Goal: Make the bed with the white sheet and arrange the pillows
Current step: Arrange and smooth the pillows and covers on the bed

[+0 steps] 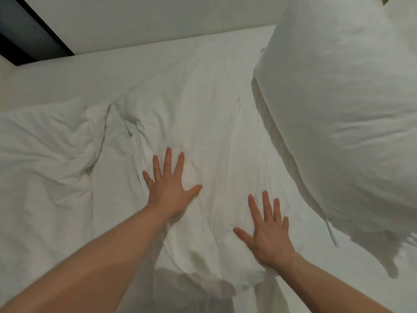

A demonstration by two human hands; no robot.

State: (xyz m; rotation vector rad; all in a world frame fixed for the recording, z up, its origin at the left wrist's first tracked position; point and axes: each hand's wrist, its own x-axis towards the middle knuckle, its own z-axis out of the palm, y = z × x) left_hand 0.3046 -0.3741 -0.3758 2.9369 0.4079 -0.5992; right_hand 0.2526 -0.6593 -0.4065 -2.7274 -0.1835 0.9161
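Both hands flat on the white sheet (pixel 198 123), fingers straight and spread, gripping nothing: left hand (pixel 168 188) just beyond right hand (pixel 269 233). Sheet spread over the bed but bunched left of the hands. One pillow (pixel 343 114) lies right of them. Smoothing underway; pillow arranging apparently left.

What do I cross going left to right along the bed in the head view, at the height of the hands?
Rumpled white sheet → left hand, flat on the bedding → right hand, also flat with fingers spread → big white pillow along the right side.
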